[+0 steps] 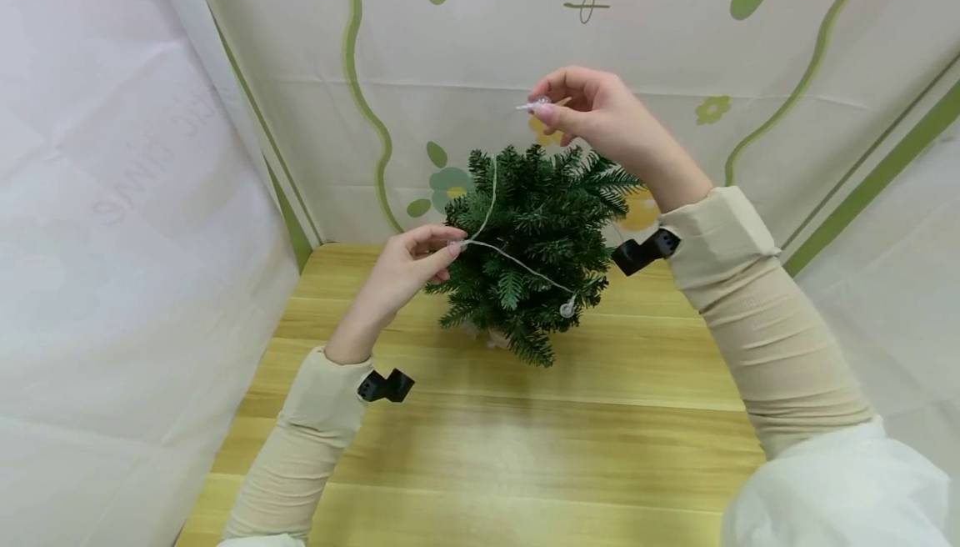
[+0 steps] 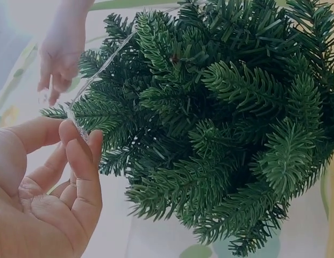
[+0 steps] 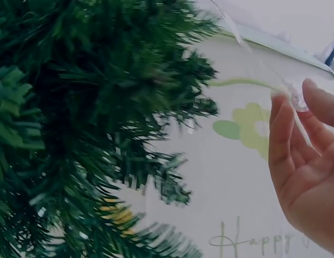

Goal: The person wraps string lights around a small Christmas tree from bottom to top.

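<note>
A small green artificial Christmas tree (image 1: 540, 230) stands on the wooden table. A thin clear string of lights (image 1: 517, 261) runs across its near side, with one round clear bulb (image 1: 567, 309) hanging low at the right. My left hand (image 1: 408, 268) pinches part of the string between thumb and fingers at the tree's left side. Above the tree's top, my right hand (image 1: 592, 109) pinches a clear bulb (image 3: 298, 101) of the string between thumb and fingers. In the left wrist view the string (image 2: 102, 67) rises from the left fingertips along the branches.
The wooden table (image 1: 480, 455) extends in front of the tree. Behind it hangs a pale cloth backdrop (image 1: 465, 38) with printed flowers and lettering, and white cloth walls (image 1: 112, 280) rise at the sides. Each sleeve cuff carries a black wrist camera (image 1: 386, 385).
</note>
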Available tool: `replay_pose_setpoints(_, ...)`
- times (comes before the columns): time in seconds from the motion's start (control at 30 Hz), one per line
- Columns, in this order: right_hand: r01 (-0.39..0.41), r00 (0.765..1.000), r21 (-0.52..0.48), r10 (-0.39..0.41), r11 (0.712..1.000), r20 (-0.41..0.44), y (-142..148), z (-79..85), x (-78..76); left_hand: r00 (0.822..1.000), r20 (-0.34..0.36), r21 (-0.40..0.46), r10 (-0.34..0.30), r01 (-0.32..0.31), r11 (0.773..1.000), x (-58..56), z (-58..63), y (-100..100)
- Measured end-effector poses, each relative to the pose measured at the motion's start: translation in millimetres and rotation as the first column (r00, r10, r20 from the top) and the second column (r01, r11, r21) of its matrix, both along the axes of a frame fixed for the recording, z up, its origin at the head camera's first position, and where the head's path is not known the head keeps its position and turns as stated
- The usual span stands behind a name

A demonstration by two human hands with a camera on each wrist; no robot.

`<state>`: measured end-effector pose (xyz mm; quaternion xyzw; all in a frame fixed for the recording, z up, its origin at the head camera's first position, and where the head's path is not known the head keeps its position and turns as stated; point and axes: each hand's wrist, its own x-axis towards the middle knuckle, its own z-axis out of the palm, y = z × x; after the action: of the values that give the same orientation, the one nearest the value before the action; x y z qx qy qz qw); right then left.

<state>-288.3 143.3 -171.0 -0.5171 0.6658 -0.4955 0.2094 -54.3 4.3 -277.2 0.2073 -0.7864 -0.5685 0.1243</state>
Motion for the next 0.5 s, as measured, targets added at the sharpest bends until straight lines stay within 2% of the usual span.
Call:
replay_pose_setpoints(0.2,0.136,0.987,0.074,-0.128,0.988,-0.096,-9,-10.3,-6.7,1.000,0.000,-0.010,-0.008,0.008,1.000,-0.8,-1.7,-1)
replay_pose_setpoints(0.5,0.213,0.950,0.100,-0.182,0.972,-0.254,-7,-24.0,-12.6,1.000,-0.015,-0.015,-0.012,0.011,1.000,-5.0,-3.3,1)
